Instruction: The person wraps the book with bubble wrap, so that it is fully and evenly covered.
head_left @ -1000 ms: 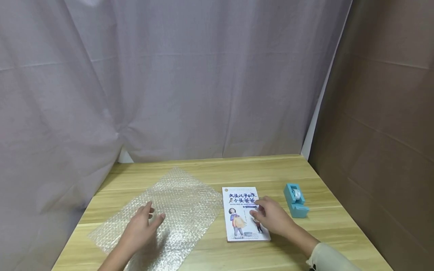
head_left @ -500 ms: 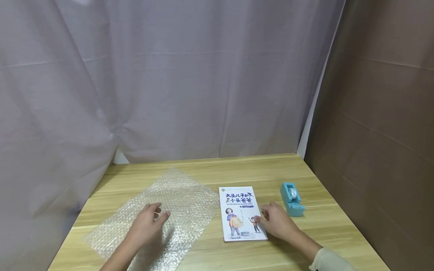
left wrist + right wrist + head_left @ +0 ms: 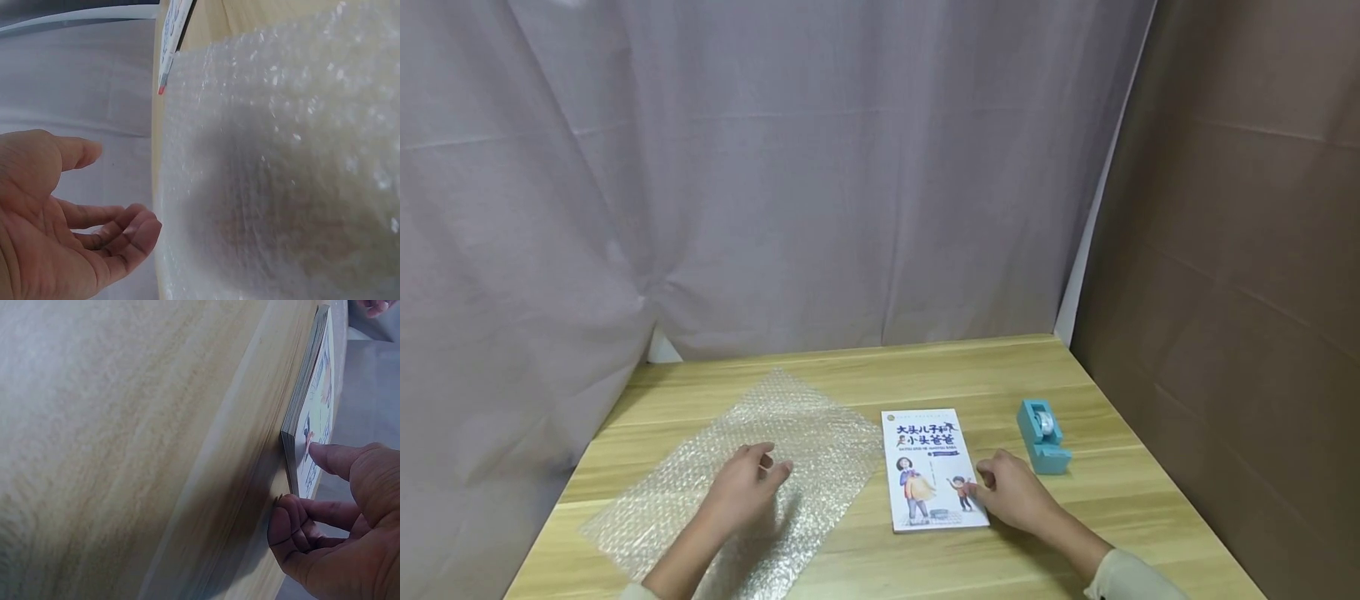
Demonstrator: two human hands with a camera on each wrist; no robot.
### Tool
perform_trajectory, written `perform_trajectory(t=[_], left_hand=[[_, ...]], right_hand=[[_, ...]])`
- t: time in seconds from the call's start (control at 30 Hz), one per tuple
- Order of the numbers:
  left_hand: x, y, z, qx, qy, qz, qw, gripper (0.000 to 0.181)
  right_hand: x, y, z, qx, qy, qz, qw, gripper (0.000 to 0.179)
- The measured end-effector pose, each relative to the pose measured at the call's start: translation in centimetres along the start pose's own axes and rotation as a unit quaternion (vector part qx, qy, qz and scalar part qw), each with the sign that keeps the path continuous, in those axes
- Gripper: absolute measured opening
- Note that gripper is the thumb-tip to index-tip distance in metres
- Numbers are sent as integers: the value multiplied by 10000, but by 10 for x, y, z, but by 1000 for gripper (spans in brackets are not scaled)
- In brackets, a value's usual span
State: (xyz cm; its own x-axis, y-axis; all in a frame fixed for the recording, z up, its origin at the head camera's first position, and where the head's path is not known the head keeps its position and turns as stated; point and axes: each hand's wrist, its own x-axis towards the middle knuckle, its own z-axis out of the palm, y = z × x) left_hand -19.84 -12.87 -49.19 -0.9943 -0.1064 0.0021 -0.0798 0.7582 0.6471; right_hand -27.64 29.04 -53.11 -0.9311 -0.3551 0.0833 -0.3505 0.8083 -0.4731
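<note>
Head: book (image 3: 928,479) flat on table (image 3: 850,567), between bubble wrap (image 3: 816,467), toward left edge, and tape dispenser (image 3: 1047,457), near right edge. Left wrist: left hand (image 3: 44,231) above wrap, relaxed, fingers loosely bent. Right wrist: right hand (image 3: 365,550) pinches book's side, thumb on cover.

A Chinese title on the cover of the book (image 3: 917,500): 大头儿子和小头爸爸.

The title (image 3: 927,433) runs over two lines in dark blue brush-like characters — 大头儿子和 above, 小头爸爸 below. Under it sits a line of small Latin capitals (image 3: 927,447), only partly legible, its last word reading BABA. A dark ribbon-shaped label (image 3: 943,453) beneath that carries pale lettering too small to read, as does the thin line of print (image 3: 925,415) along the top edge, beside a round yellowish emblem (image 3: 891,417). In the left wrist view the cover's blue characters are cut off and steeply slanted — unreadable there.
</note>
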Motion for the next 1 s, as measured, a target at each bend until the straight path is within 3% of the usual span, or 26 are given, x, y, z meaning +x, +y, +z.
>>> perform_trajectory(t=[0.4,0.63,1.0], left_hand=[[9,13,11,-11,-26,212,9998,53],[14,23,21,-63,-85,492,9987,49],[23,41,43,-205,-318,864,9955,57]], right_hand=[[-2,-1,1,219,-93,-60,9997,45],[-4,-2,2,241,-169,-5,9996,41],[-5,0,1,378,-176,25,9991,22]])
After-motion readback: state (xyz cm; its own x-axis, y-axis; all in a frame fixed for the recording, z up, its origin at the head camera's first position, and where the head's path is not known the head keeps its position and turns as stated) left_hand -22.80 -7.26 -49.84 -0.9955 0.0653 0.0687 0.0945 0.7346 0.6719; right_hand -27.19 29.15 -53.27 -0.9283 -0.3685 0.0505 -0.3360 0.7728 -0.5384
